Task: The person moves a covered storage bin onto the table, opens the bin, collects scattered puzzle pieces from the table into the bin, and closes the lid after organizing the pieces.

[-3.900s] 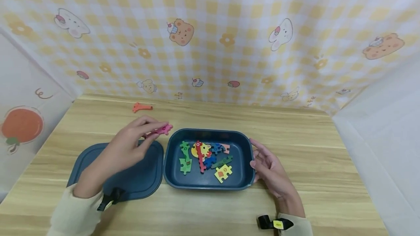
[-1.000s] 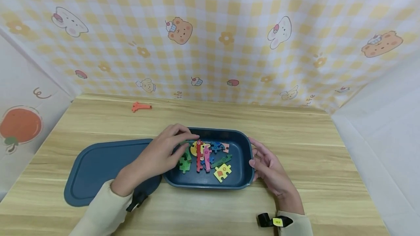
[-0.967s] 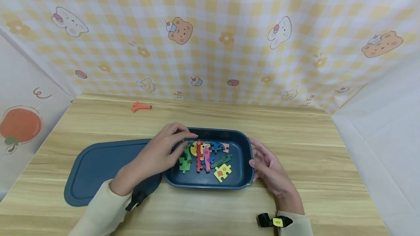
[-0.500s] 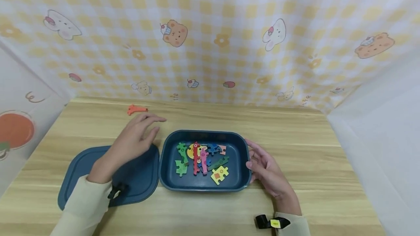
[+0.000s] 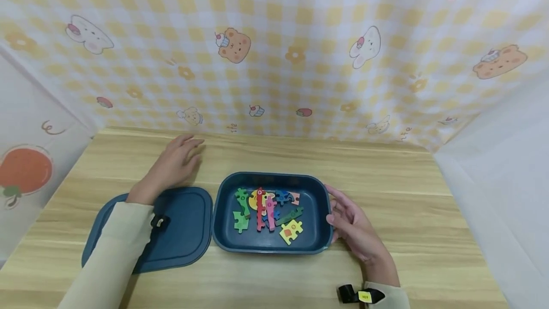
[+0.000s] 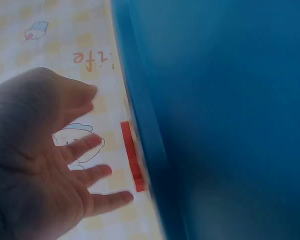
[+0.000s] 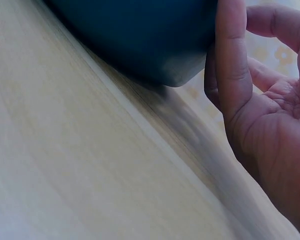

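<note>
My left hand (image 5: 173, 163) reaches over the back left of the table, fingers apart and holding nothing. An orange-red puzzle piece (image 6: 133, 156) lies just beyond its fingertips in the left wrist view; in the head view the hand hides it. With thumb at the rim and fingers along the outer wall, my right hand (image 5: 353, 225) holds the right end of a dark blue box (image 5: 270, 250). Inside lie several jigsaw pieces, among them a red piece (image 5: 259, 209), a pink piece (image 5: 270, 213), a green piece (image 5: 241, 221) and a yellow piece (image 5: 291, 231).
A dark blue lid (image 5: 184, 232) lies flat against the box's left side, partly under the left forearm. Behind the wooden table (image 5: 386, 180) hangs a checked cloth (image 5: 274, 75). White cloth (image 5: 493, 204) borders the right side.
The pink piece went from my left hand into the box. A green piece there shifted under that hand. The left hand then withdrew to the back left, over the orange-red piece. My right hand stayed.
</note>
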Demonstrator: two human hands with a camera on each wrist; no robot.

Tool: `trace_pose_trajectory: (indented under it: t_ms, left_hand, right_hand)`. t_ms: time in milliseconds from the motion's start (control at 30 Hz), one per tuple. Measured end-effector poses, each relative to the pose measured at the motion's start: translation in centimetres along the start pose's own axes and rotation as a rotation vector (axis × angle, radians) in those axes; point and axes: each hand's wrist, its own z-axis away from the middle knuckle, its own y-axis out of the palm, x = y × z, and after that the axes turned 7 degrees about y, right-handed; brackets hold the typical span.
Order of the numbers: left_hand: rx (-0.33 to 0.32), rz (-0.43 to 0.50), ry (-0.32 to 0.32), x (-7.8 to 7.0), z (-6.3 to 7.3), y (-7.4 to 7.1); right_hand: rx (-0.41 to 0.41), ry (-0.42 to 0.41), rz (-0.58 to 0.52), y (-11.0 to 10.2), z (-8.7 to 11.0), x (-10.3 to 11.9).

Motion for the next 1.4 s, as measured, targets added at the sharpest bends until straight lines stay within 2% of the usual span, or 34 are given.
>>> trace_pose_trajectory:
  t_ms: [67,233,467,667,733,967,1300,1400]
  left_hand:
    - [0.013,-0.003,-0.011,0.5,-0.4,0.1]
    - [-0.003,0.009,-0.010,1.5,-1.0,0.2]
    - [0.026,-0.023,-0.095,2.6,-0.8,-0.2]
    - [0.056,-0.042,-0.069,3.4,-0.5,-0.2]
    - [0.044,-0.047,-0.067,3.5,-0.4,-0.1]
    - [0.023,-0.029,-0.125,3.4,-0.1,0.0]
    - [-0.034,-0.038,-0.084,3.2,0.1,-0.1]
    - [-0.040,-0.020,-0.100,3.2,0.2,-0.3]
  right_hand:
    - [0.001,-0.001,0.000,0.0,0.1,0.0]
    - [-0.002,-0.001,0.001,0.2,0.2,0.0]
    - [0.000,-0.003,-0.005,0.3,0.1,0.0]
    - [-0.012,0.005,-0.003,0.3,0.2,0.3]
    - [-0.015,0.008,-0.001,0.3,0.2,0.3]
    - [0.001,-0.002,0.005,0.1,0.2,0.2]
    - [0.002,-0.003,0.001,0.0,0.1,0.0]
    - [-0.004,0.000,0.004,0.0,0.1,0.0]
